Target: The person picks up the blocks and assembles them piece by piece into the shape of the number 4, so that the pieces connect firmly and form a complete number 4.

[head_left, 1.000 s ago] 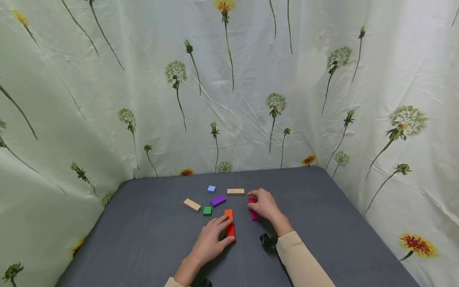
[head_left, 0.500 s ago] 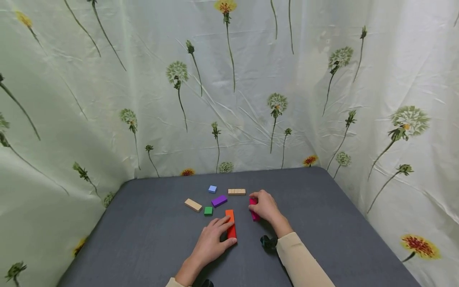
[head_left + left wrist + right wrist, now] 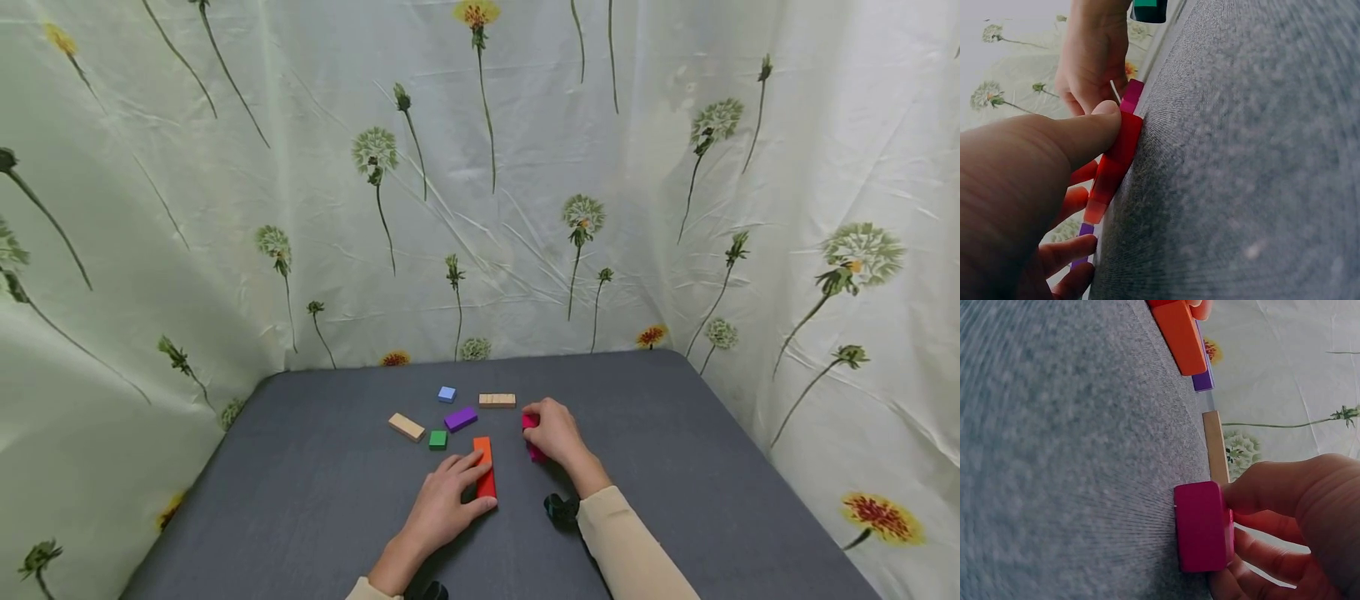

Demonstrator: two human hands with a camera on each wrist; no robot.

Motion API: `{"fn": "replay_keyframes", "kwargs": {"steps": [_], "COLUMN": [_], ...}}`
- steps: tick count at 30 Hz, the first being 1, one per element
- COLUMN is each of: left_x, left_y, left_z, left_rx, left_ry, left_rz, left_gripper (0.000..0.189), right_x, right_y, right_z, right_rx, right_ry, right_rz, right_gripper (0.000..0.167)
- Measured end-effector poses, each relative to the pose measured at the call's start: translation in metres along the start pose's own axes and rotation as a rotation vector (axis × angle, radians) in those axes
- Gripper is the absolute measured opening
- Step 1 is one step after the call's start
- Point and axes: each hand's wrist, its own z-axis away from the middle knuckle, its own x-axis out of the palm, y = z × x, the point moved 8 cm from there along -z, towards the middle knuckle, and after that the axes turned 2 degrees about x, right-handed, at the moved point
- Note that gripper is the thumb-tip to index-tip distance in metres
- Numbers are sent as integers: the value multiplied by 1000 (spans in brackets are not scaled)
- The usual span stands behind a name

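Note:
An orange block and a red block lie end to end on the grey table, making one long bar. My left hand holds this bar, its thumb at the near red end and its fingers along the left side. To the right, my right hand pinches a magenta block between thumb and fingers. A brighter pink part shows at its far end, partly covered by the fingers. In the right wrist view the magenta end faces the camera, close over the table.
Beyond the hands lie a purple block, a small green block, a small blue block and two bare wood blocks, one at left and one at back. A flowered curtain hangs behind the table.
The right index finger has drawn in onto the far end of the magenta block. My left hand stays on the red and orange bar. The head view has shifted slightly left.

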Motion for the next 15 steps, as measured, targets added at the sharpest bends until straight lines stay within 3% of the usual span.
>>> {"fn": "replay_keyframes", "kwargs": {"steps": [15], "left_x": [0], "left_y": [1], "left_z": [0], "left_rx": [-13], "left_ry": [-12], "left_rz": [-12], "left_gripper": [62], "right_x": [1], "right_y": [5], "right_z": [-2], "right_rx": [-8], "right_ry": [32], "right_rz": [11], "right_gripper": [30]}}
